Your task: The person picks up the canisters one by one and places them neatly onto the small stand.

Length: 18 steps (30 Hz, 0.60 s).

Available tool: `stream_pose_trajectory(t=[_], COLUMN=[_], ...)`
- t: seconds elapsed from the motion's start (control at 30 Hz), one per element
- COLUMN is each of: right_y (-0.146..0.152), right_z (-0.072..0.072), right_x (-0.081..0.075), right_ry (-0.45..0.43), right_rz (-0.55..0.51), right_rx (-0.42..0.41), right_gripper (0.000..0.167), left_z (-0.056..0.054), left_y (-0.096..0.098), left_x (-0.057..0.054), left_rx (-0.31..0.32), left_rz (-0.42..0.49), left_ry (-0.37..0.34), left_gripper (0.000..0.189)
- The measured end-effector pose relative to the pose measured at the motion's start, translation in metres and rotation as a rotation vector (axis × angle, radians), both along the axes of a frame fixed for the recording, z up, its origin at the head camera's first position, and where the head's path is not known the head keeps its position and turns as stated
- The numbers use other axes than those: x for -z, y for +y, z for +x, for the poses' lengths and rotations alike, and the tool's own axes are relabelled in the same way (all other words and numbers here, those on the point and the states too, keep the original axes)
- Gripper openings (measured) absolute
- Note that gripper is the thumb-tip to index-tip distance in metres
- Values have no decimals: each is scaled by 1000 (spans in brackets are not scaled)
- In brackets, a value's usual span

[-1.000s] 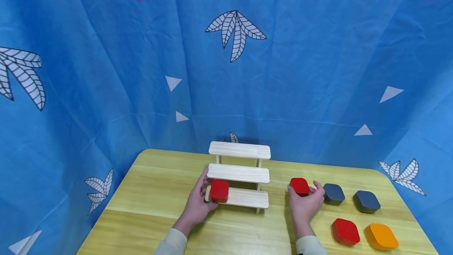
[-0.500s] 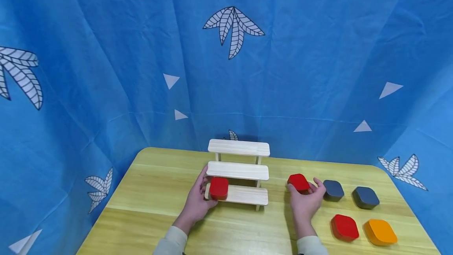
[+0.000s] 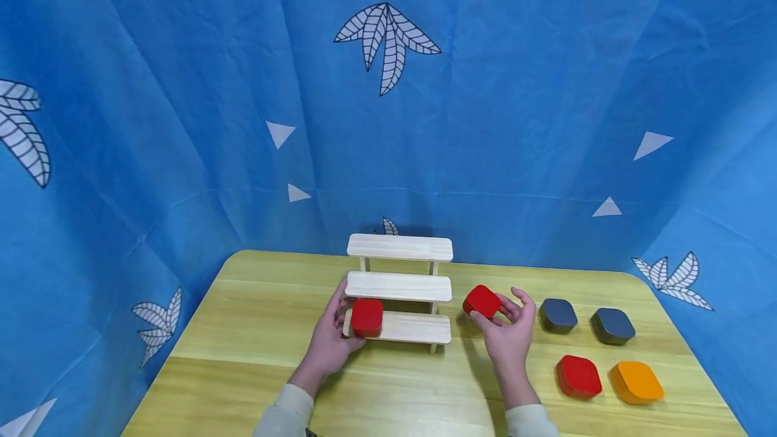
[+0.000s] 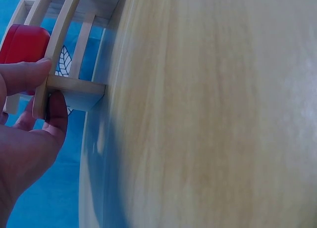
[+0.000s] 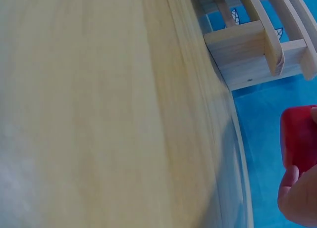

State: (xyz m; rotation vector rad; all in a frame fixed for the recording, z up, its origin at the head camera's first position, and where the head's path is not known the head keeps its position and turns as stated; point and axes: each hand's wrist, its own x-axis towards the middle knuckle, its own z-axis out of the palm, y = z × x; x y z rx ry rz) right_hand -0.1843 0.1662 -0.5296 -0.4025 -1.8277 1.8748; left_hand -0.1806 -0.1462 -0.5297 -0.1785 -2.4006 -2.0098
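Observation:
A small three-step wooden display stand [image 3: 399, 286] is at the back middle of the table. My left hand [image 3: 328, 342] grips the left end of its lowest step, thumb at the front edge and a finger curled beneath, as the left wrist view shows. Beside the thumb, a red rounded-square block [image 3: 367, 317] sits on that step's left end. My right hand [image 3: 508, 333] holds a second red block [image 3: 482, 301], tilted, between thumb and fingers to the right of the stand. The right wrist view shows this held red block [image 5: 299, 139] only partly, beyond the table edge in that view.
On the table [image 3: 243, 356] at the right lie two dark grey blocks, one nearer [image 3: 558, 315] and one farther right [image 3: 612, 326]. In front of them are a red block [image 3: 579, 377] and an orange block [image 3: 636, 382]. A blue patterned curtain [image 3: 516, 120] hangs behind.
My right hand has lifted the red block and carried it left toward the stand, away from the grey blocks. The left hand keeps its grip on the stand. The head view has shifted slightly.

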Motion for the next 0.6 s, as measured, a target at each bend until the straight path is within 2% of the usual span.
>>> stream_pose_trajectory(t=[0.47,0.57,0.6], right_y=[-3,-4,-4], right_z=[9,10,11], right_x=[-4,-6,-6], right_ry=[55,58,59], right_rz=[-20,-27,-32], right_rx=[-90,-105,-113], right_gripper=[89,88,87], left_z=[2,5,5], left_y=[1,4,4], left_x=[-1,-11,-12], left_rx=[-7,-6,-6], left_rz=[11,4,4], left_ry=[-12,-4,-5], left_gripper=[117,115,114])
